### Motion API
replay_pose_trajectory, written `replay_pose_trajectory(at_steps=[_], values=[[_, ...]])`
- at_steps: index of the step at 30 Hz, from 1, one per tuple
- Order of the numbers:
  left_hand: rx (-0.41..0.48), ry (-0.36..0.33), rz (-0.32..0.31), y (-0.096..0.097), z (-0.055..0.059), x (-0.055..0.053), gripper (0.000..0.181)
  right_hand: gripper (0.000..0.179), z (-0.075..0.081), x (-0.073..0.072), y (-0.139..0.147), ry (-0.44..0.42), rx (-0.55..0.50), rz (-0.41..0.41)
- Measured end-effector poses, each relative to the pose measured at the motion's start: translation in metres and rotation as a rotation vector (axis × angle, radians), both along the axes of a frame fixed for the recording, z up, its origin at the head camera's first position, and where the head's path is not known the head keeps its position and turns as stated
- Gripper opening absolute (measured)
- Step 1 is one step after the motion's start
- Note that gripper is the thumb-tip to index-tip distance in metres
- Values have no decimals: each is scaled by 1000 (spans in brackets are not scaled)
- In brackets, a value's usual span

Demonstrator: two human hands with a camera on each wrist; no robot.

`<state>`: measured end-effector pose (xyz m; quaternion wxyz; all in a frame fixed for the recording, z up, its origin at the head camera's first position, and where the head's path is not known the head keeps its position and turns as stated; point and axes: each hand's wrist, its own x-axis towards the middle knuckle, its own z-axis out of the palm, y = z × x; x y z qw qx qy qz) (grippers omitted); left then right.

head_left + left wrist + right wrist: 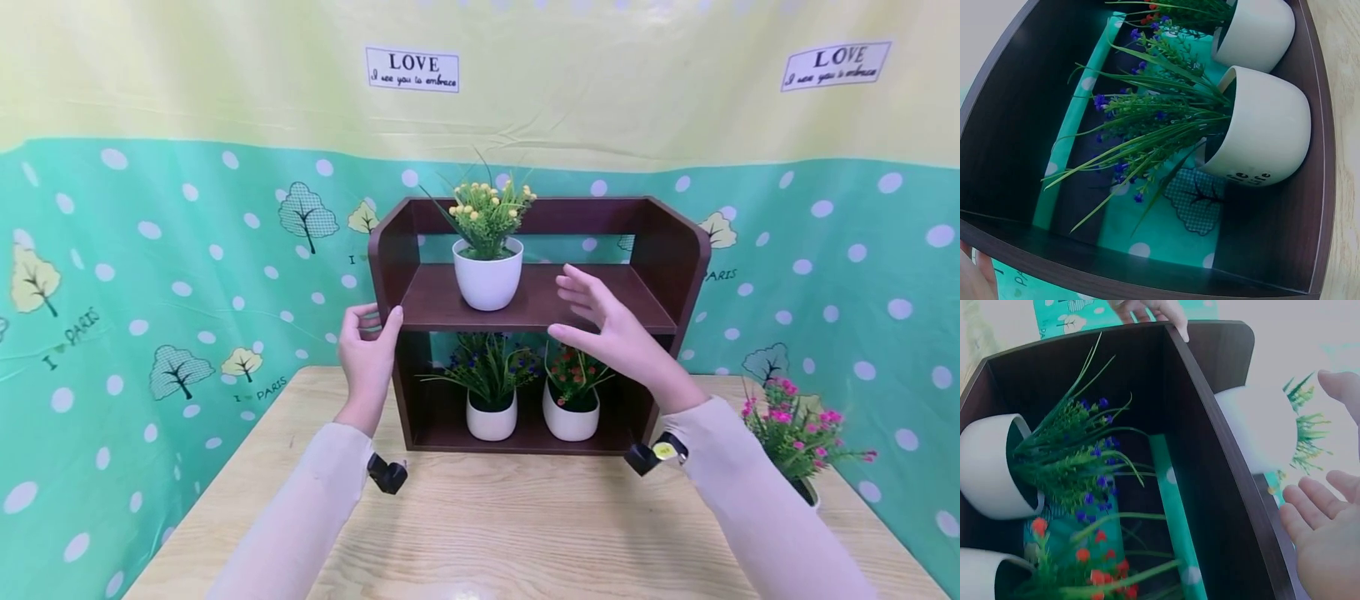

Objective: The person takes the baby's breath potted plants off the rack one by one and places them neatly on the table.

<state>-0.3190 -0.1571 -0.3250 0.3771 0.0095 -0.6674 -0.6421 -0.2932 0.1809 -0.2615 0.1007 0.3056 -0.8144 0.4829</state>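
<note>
My left hand grips the left side panel of a dark brown two-tier shelf, its thumb at the front edge and its fingers along the outer side. Out in front of the upper tier, my right hand is spread with nothing in it. To its left, apart from it, a white pot with yellow flowers stands upright on that tier. Below stand a white pot with blue-purple flowers and a white pot with red flowers. Lettering shows on the blue-flowered pot in the left wrist view.
A pot with pink flowers stands on the right of the wooden table, partly hidden by my right sleeve. Behind the shelf hangs a green and yellow cloth with dots and trees. Each wrist wears a small black camera.
</note>
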Motion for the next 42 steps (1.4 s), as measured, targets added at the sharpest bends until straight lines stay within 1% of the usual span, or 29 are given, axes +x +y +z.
replay_pose_trajectory(at_steps=[5, 9, 16, 21, 30, 36, 42], values=[[-1, -1, -4, 0, 0, 1, 43, 87, 7, -10, -19, -17, -39, -4], [-5, -3, 3, 0, 0, 1, 43, 90, 11, -20, -33, -33, -53, -23], [-5, -1, 1, 0, 1, 1, 43, 98, 16, -35, -52, -72, -76, -68], [-4, -3, 7, 0, 1, 1, 43, 104, 20, -43, -64, -103, -96, -75], [0, -3, 13, 0, 0, 0, 42, 116, 24, -58, -78, -233, -153, -53], [7, -1, 10, 0, 1, -1, 42, 118, 28, -72, -82, -278, -150, -51], [6, 4, 12, 0, 0, -2, 41, 115, 29, -74, -86, -291, -148, -40]])
